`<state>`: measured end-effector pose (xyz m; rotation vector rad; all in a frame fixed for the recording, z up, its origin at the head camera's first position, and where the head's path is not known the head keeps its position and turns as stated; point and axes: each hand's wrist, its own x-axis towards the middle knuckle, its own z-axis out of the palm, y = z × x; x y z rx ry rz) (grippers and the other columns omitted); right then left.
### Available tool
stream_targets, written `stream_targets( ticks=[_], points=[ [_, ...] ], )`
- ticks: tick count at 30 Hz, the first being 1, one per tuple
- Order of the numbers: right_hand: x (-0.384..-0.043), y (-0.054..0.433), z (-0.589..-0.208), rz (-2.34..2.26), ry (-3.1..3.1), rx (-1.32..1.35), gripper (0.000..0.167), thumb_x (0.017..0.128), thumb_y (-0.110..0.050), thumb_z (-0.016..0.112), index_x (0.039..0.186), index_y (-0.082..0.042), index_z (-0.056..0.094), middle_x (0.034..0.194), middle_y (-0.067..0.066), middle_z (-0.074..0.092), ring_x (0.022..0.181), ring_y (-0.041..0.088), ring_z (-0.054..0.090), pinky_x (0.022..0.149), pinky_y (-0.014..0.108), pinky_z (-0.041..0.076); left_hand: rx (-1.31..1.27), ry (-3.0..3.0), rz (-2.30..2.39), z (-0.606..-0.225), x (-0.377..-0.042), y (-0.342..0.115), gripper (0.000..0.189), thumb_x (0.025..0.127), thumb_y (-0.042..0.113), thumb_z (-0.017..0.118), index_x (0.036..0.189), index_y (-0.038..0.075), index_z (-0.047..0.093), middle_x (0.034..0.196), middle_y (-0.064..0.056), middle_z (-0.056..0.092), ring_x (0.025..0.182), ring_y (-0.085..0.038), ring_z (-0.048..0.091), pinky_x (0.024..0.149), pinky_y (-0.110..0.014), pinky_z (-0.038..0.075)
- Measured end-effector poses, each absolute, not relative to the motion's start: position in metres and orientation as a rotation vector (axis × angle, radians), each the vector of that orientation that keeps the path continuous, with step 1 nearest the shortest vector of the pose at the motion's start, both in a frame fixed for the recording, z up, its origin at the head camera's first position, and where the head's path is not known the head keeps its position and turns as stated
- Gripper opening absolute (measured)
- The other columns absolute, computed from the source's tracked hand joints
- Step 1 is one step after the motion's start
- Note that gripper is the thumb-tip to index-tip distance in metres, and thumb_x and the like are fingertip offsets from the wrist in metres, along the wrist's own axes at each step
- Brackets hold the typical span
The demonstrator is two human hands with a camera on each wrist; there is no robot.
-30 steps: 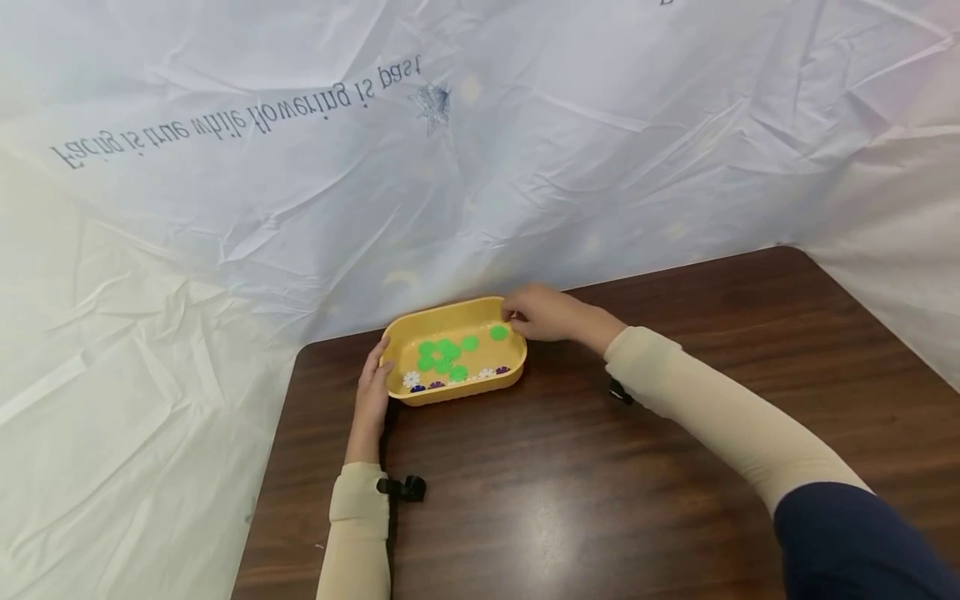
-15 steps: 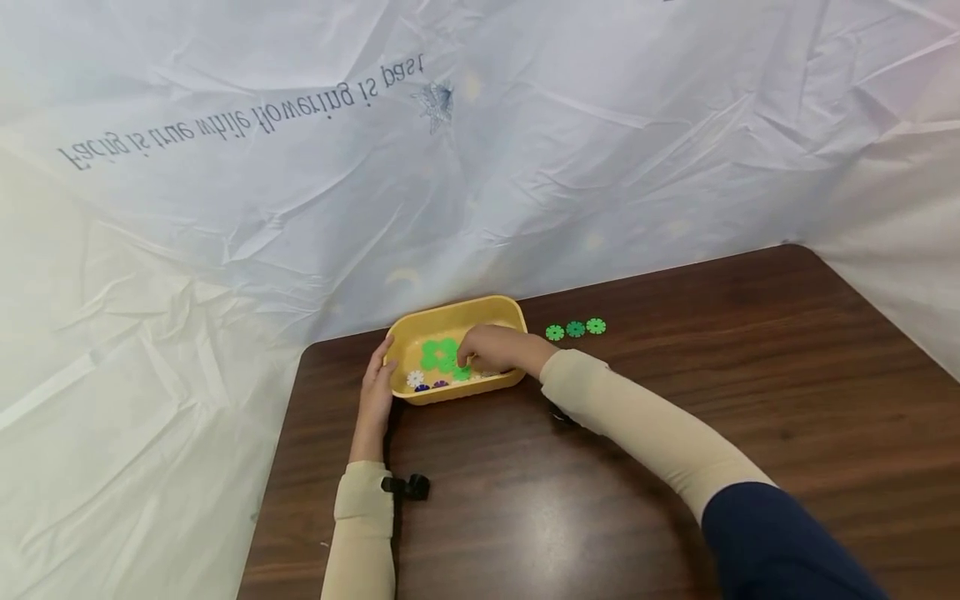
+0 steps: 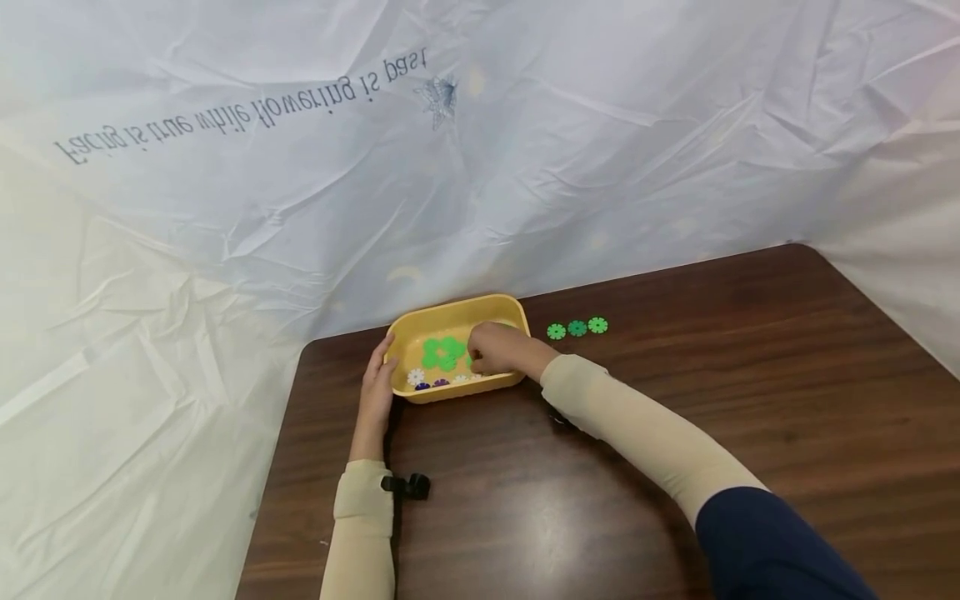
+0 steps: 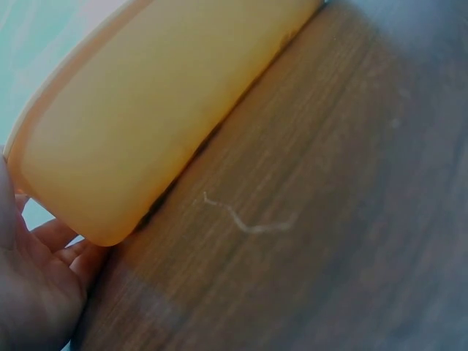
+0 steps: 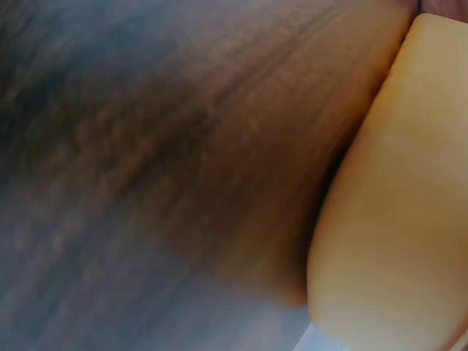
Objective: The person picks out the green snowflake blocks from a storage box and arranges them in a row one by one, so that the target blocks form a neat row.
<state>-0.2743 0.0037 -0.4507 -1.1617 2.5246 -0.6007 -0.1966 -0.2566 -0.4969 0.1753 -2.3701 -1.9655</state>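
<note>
A yellow plastic tray (image 3: 450, 315) stands at the far left of the table. My left hand (image 3: 375, 390) grips its left end, thumb over the rim and fingers outside, as the left wrist view shows from below. Inside lie several green snowflake discs (image 3: 442, 353), with white discs (image 3: 416, 377) and purple discs (image 3: 440, 383) along the near wall. My right hand (image 3: 498, 348) is down in the tray's right half, fingers curled. A green disc edge shows at its fingertips, mostly hidden by the hand. The right wrist view shows only the tray's outer wall (image 5: 395, 197) and wood.
Right of the tray, three notched discs lie in a row: a light green disc (image 3: 556, 332), a dark green disc (image 3: 577, 328) and another light green disc (image 3: 597, 325). A white printed sheet (image 3: 525, 167) hangs behind the brown wooden table (image 3: 600, 500).
My right hand has moved from the tray's right rim down inside, uncovering the three-disc row, then slightly right. One green disc has left its spot near the front wall. The left hand keeps its grip.
</note>
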Motion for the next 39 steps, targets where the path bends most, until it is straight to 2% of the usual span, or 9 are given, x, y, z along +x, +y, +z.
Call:
stream_targets(
  ticks=[4, 11, 18, 24, 26, 30, 32, 36, 39],
  points=[
    [-0.273, 0.003, -0.45, -0.583, 2.577, -1.142, 0.057, 0.099, -0.007, 0.065, 0.053, -0.02, 0.035, 0.052, -0.008, 0.017, 0.053, 0.011, 0.012, 0.055, 0.029, 0.022, 0.165, -2.37, -1.962, -0.499, -0.198, -0.257, 0.052, 0.115, 0.024, 0.04, 0.167, 0.022, 0.036, 0.175, -0.002, 0.021, 0.16, -0.025, 0.016, 0.126, -0.051, 0.018],
    [-0.273, 0.002, -0.454, -0.557, 2.598, -1.116, 0.057, 0.097, -0.013, 0.071, 0.054, -0.02, 0.035, 0.053, -0.008, 0.016, 0.054, 0.01, 0.011, 0.056, 0.028, 0.023, 0.179, -2.365, -1.988, -0.498, -0.196, -0.254, 0.051, 0.115, 0.022, 0.04, 0.166, 0.02, 0.036, 0.175, -0.004, 0.021, 0.159, -0.027, 0.017, 0.125, -0.051, 0.021],
    [-0.273, 0.0, -0.455, -0.522, 2.609, -1.153, 0.042, 0.096, -0.012, 0.07, 0.072, -0.019, 0.036, 0.067, -0.004, 0.022, 0.062, 0.012, 0.018, 0.062, 0.031, 0.023, 0.2, -2.37, -1.974, -0.497, -0.198, -0.255, 0.052, 0.114, 0.019, 0.04, 0.166, 0.018, 0.036, 0.175, -0.006, 0.021, 0.16, -0.029, 0.016, 0.125, -0.054, 0.018],
    [-0.275, 0.0, -0.454, -0.566, 2.633, -1.153, 0.034, 0.093, -0.011, 0.07, 0.077, -0.016, 0.041, 0.073, -0.003, 0.026, 0.065, 0.013, 0.022, 0.064, 0.031, 0.024, 0.169, -2.363, -1.979, -0.498, -0.198, -0.255, 0.052, 0.115, 0.019, 0.04, 0.167, 0.018, 0.036, 0.175, -0.005, 0.02, 0.161, -0.028, 0.013, 0.126, -0.054, 0.017],
    [-0.275, -0.001, -0.453, -0.63, 2.631, -1.158, 0.028, 0.094, -0.012, 0.07, 0.08, -0.013, 0.045, 0.075, -0.002, 0.029, 0.066, 0.013, 0.024, 0.065, 0.032, 0.026, 0.168, -2.357, -1.977, -0.499, -0.197, -0.255, 0.052, 0.115, 0.02, 0.04, 0.166, 0.019, 0.037, 0.174, -0.004, 0.021, 0.16, -0.027, 0.014, 0.126, -0.053, 0.017],
    [-0.272, -0.001, -0.449, -0.766, 2.613, -1.165, 0.007, 0.096, -0.012, 0.07, 0.098, -0.007, 0.066, 0.087, -0.001, 0.049, 0.072, 0.014, 0.034, 0.07, 0.032, 0.033, 0.177, -2.358, -1.971, -0.501, -0.196, -0.256, 0.051, 0.115, 0.021, 0.04, 0.166, 0.019, 0.038, 0.174, -0.004, 0.023, 0.16, -0.027, 0.016, 0.126, -0.053, 0.017],
    [-0.271, 0.0, -0.447, -0.796, 2.606, -1.175, 0.015, 0.096, -0.012, 0.07, 0.109, -0.005, 0.071, 0.098, 0.002, 0.059, 0.077, 0.015, 0.04, 0.074, 0.034, 0.037, 0.172, -2.363, -1.968, -0.502, -0.196, -0.256, 0.051, 0.115, 0.021, 0.04, 0.166, 0.019, 0.037, 0.174, -0.004, 0.023, 0.16, -0.027, 0.016, 0.126, -0.053, 0.018],
    [-0.269, 0.004, -0.438, -0.79, 2.583, -1.212, 0.023, 0.097, -0.012, 0.068, 0.117, -0.001, 0.073, 0.11, 0.009, 0.067, 0.084, 0.018, 0.05, 0.078, 0.035, 0.044, 0.164, -2.363, -1.965, -0.501, -0.196, -0.259, 0.052, 0.114, 0.021, 0.041, 0.166, 0.019, 0.037, 0.174, -0.005, 0.023, 0.16, -0.028, 0.016, 0.125, -0.053, 0.019],
    [-0.269, 0.011, -0.433, -0.79, 2.586, -1.211, 0.028, 0.099, -0.014, 0.068, 0.124, -0.001, 0.073, 0.122, 0.011, 0.069, 0.097, 0.02, 0.061, 0.087, 0.037, 0.052, 0.171, -2.358, -1.965, -0.502, -0.197, -0.258, 0.052, 0.114, 0.021, 0.041, 0.166, 0.02, 0.038, 0.174, -0.005, 0.023, 0.159, -0.029, 0.018, 0.124, -0.054, 0.02]
  ],
)
